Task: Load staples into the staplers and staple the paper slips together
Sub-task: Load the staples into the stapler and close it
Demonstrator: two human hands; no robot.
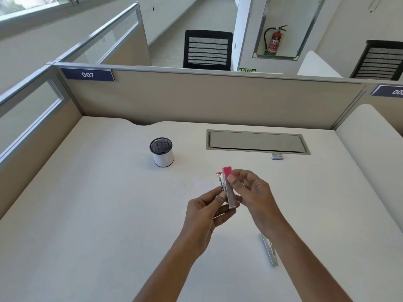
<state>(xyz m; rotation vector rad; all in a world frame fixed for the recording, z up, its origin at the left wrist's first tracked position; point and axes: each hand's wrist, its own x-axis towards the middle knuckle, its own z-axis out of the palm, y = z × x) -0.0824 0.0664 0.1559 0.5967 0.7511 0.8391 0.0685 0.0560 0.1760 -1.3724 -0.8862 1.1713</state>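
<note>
A small pink and silver stapler [228,188] is held upright above the white desk [109,214], its pink top swung apart from the metal staple channel. My left hand [207,211] grips its lower part from the left. My right hand [250,192] pinches the pink top near its upper end with thumb and forefinger. A second silver stapler [270,250] lies flat on the desk, partly hidden under my right forearm. A white paper slip [204,185] lies faintly visible on the desk behind my left hand. A small staple box [277,156] rests near the cable hatch.
A white mesh-topped pen cup [162,151] stands at the middle left of the desk. A grey cable hatch [257,141] is set into the desk at the back right. Beige partition walls [196,99] enclose the desk behind and on the left.
</note>
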